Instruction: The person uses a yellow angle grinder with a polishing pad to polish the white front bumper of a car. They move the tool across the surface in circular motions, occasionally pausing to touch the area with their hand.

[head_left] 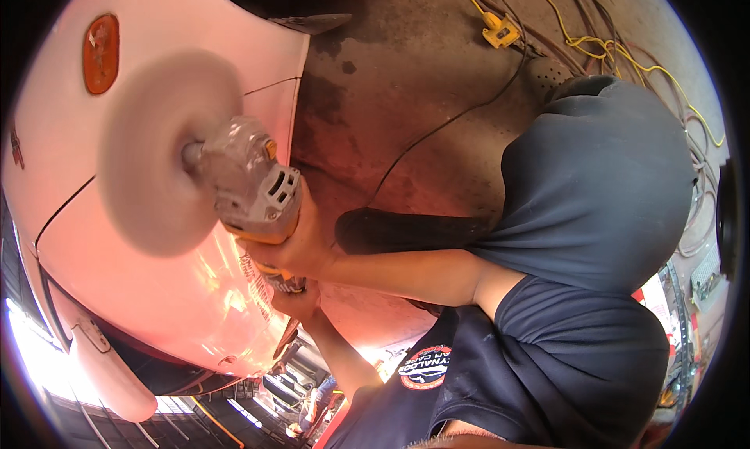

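Note:
A grey and yellow power polisher [254,179] stands tilted against a glossy pale car body panel [168,293] tinted pink by the light. Its large round pad [160,191] is smeared by spinning and lies over the panel. My right hand [301,234] is wrapped round the tool's body just behind its grey head. Farther back, my left hand [301,301] closes on the tool's lower grip; the right forearm and the tool partly hide its fingers. The pad covers the spot where it meets the paint.
An orange marker lamp [101,53] sits on the panel above the pad. The car's side mirror [109,371] juts out at the lower left. On the concrete floor [398,66] lie a yellow outlet block [500,31], a black cord [445,125] and several hoses. My bent knee [601,176] fills the right.

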{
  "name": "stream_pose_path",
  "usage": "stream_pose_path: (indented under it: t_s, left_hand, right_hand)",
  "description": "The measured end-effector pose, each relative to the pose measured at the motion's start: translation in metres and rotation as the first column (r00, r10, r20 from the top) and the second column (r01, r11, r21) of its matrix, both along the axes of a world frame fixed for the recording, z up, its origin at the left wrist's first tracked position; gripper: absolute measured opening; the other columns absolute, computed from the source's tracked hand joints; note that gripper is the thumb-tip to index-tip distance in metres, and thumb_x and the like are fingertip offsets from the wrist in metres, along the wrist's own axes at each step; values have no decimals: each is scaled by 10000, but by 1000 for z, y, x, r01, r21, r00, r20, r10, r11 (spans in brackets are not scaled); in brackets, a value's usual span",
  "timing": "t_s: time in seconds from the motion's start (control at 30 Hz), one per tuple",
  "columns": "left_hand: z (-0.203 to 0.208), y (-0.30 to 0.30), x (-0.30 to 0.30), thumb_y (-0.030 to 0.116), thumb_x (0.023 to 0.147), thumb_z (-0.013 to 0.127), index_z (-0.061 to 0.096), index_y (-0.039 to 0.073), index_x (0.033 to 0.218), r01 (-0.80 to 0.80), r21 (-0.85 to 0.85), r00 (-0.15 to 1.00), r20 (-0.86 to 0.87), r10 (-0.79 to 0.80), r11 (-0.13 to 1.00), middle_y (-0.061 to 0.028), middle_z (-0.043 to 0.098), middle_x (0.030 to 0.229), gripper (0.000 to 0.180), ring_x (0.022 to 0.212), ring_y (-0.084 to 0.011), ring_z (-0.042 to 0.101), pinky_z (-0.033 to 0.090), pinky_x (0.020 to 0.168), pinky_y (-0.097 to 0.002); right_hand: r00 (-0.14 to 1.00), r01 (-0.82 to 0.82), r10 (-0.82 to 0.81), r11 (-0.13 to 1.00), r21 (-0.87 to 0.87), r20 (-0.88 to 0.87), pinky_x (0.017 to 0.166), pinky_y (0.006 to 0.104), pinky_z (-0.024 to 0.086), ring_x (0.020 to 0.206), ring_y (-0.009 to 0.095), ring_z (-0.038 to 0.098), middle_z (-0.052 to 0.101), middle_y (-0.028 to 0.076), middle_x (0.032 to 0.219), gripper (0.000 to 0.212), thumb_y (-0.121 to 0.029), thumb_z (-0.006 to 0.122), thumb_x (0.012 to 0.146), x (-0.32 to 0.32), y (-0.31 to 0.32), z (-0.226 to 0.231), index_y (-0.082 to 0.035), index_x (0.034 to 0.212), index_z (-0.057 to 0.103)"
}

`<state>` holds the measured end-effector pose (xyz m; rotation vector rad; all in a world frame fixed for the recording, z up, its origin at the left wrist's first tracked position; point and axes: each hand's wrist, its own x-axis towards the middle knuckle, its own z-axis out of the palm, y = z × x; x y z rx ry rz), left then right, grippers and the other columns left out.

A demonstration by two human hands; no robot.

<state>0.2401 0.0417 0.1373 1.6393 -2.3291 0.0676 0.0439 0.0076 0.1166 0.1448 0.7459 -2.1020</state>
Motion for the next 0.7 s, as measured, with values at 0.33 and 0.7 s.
stream_pose_path:
  t_s: [0.33, 0.7]
  left_hand:
    - [-14, -8, 9, 524, 723, 854, 634, -42, 779, 107, -58, 990, 98, -101, 993, -140, 621, 582, 610, 540, -330, 680, 496, 507, -420]
    - [-11, -1, -2, 375, 802, 816, 558, -21, 747, 135, 46, 987, 78, -138, 990, -125, 547, 580, 476, 527, -274, 561, 434, 521, -392]
  right_hand:
    - [1000, -19, 19, 998, 58, -9, 948, 365, 518, 1065, 215, 664, 668, 101, 1151, 835, -259, 959, 642, -1, 2, -12, -53, 1285, 469]
    - [998, -16, 13, 999, 51, 58, 954, 366, 507, 1096, 193, 623, 637, 106, 1169, 800, -226, 954, 659, 6, 4, -23, -57, 1268, 463]
